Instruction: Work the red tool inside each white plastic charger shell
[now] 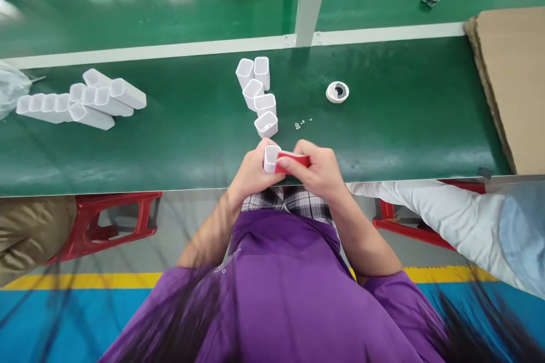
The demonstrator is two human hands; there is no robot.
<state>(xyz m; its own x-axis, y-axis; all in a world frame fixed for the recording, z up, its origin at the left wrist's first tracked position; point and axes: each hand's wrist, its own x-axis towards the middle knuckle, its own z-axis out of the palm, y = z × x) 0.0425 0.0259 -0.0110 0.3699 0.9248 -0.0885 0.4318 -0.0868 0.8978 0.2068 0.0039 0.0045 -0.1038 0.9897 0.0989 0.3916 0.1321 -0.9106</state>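
Note:
Near the front edge of the green table, my left hand (251, 173) is wrapped round a white square-sided plastic cup (269, 160), its open end facing up. Between the thumb and fingers of my right hand (321, 167) is a flat red strip with a pale edge (293, 155). The strip lies against the rim of the cup on its right side; my thumb covers part of it. Just beyond my hands stand several similar white cups (264, 104) in a staggered row. Small white scraps (298, 125) lie to their right.
A white tape roll (338, 92) lies right of centre. More white cups (91, 116) lie grouped at left beside a clear plastic bag (12, 89). Cardboard (513, 85) covers the right end. A pale rail with a post (313, 3) runs behind. People sit on both sides.

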